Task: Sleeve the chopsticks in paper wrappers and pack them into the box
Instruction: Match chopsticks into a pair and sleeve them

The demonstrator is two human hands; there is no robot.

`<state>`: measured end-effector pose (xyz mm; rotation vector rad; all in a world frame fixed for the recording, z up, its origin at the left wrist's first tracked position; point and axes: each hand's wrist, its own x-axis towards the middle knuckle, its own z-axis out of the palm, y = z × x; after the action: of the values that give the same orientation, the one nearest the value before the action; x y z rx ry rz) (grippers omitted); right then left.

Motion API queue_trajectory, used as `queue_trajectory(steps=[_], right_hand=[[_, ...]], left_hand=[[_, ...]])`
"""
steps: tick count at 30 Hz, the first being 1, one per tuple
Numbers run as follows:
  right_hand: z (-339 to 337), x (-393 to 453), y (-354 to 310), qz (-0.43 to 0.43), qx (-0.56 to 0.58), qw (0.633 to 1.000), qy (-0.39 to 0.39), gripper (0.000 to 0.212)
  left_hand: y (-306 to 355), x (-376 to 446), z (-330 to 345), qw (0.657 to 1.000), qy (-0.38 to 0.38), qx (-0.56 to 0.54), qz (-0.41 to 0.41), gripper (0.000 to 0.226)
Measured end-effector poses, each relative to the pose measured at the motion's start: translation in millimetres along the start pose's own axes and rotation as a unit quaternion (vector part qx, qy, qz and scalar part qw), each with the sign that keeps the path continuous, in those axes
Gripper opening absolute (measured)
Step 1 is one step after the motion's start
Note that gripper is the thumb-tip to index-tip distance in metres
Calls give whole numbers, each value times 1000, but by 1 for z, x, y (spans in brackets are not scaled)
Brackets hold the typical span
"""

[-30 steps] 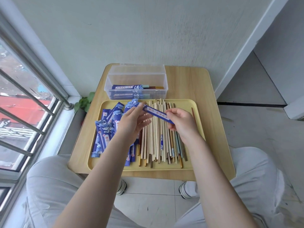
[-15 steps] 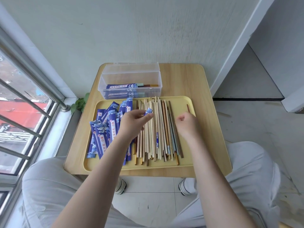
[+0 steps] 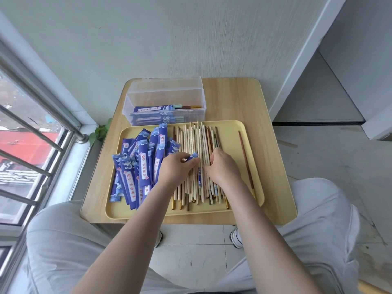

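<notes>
From the head camera, a yellow tray (image 3: 233, 126) sits on a small wooden table (image 3: 233, 96) against the wall, with a clear plastic box (image 3: 165, 96) just behind it holding a few sleeved chopsticks (image 3: 158, 108) laid flat. On the left part of the tray lies a loose heap of blue paper wrappers (image 3: 142, 164); beside it, in the middle, a spread of bare chopsticks (image 3: 194, 141) runs front to back, and one dark chopstick (image 3: 245, 155) lies apart near the tray's right edge. The left hand (image 3: 174, 168) hovers over the seam between wrappers and chopsticks, thumb and fingers pinching a single blue wrapper (image 3: 193, 157) whose end pokes out toward the right. The right hand (image 3: 222, 166) rests palm down on the chopstick pile, fingers curled onto the sticks; whether it actually grips one is hard to tell, since the fingertips are hidden under the hand. At the left, a window with metal bars (image 3: 31, 128).
</notes>
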<state>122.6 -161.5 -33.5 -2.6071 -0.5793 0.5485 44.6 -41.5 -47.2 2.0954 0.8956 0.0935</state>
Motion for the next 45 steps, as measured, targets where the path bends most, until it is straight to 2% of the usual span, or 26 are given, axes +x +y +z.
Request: queue_trajectory(steps=[5,11,18,23,25,26,28,30,33,34,36,38,42,45], right_hand=[[-1,-1,3,-12,25,999,16,7],[2,-4,-5,-9,-13,1000,-4,20],[4,-7,-15,20,-82,996,-12,9],[-2,-5,-5,18,63,998,3,25],[-16,-6,-3,4,161,987,3,10],[-24,-7,-3,1,222,975,3,5],[-38,-8,1,-14,345,938,9,22],[-53,-9,2,-28,497,867,2,21],[-73,-12,6,-65,690,719,-45,22],[-77,-12,7,-82,720,688,-48,20],[-81,-12,8,-97,739,666,-29,12],[-78,-11,10,-76,728,681,11,13],[-69,-6,18,-12,653,752,93,33],[-63,-4,21,6,599,790,133,37]], left_hand=[[-1,5,1,1000,-5,15,-9,40],[0,6,-2,1000,-17,-2,-26,37],[-7,5,-2,999,-18,-37,-28,28],[-2,2,-6,997,-33,-57,-35,27],[1,-1,-9,995,-39,-81,-36,25],[1,-2,-11,994,-41,-94,-37,24],[3,-5,-15,991,-51,-121,-33,24],[4,-8,-19,985,-70,-156,-28,21],[5,-12,-23,973,-98,-210,-16,12],[4,-13,-24,970,-104,-219,-12,8],[4,-15,-24,966,-113,-231,-11,6],[2,-16,-23,963,-121,-240,-16,10],[0,-17,-25,958,-147,-245,-16,17],[-2,-18,-30,943,-211,-257,-8,23]])
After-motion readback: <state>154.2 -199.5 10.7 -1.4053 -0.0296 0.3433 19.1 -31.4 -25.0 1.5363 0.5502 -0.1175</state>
